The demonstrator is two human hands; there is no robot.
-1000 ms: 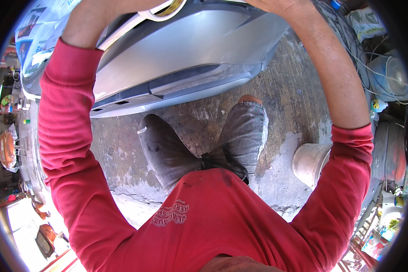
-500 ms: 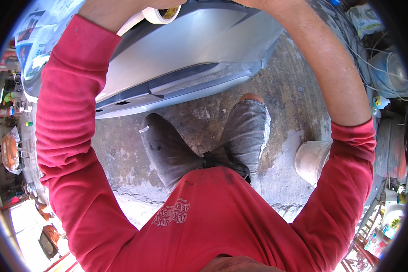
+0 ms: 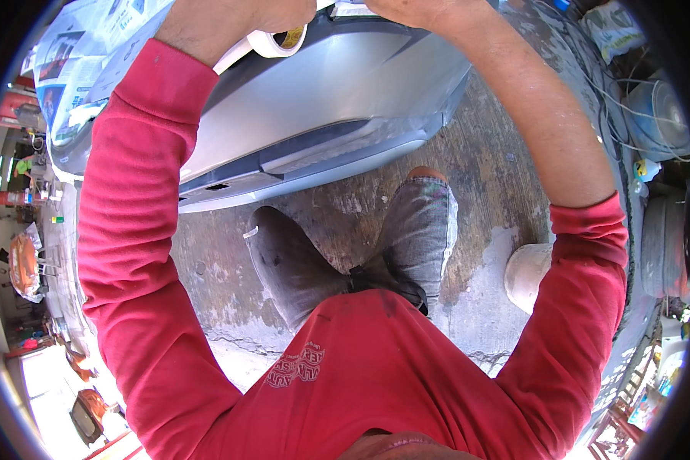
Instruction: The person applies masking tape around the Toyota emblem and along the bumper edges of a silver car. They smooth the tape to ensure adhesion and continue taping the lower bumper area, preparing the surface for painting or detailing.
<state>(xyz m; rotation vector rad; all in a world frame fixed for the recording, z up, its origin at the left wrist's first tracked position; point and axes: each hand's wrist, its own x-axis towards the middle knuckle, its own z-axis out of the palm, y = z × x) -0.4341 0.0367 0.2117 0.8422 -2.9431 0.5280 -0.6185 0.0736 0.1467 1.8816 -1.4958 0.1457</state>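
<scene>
My left hand [image 3: 241, 21] is at the top edge, over the silver car bumper [image 3: 307, 103]. A roll of white masking tape [image 3: 272, 46] sits directly under its palm, with a white strip running from it toward my wrist. The fingers curl inward by the roll; their grip is partly hidden. Opposite it, my right hand [image 3: 422, 9] bends at the bumper's upper edge, its fingers closed and their tips cut off by the frame. Between both hands shows a bit of white material [image 3: 349, 9], too little to name.
Printed newspaper sheets [image 3: 84, 65] cover the car on the left. My knees are on either side of the stained concrete floor [image 3: 330, 184]. To the right stand a pale bucket [image 3: 525, 276], a tire [image 3: 663, 245], a clear container [image 3: 655, 119] and loose cables [image 3: 598, 84].
The view has shifted, so the bumper, tape roll and both arms appear slightly lower. More of both hands and the white material between them now shows. The hands keep nearly the same places on the car.
</scene>
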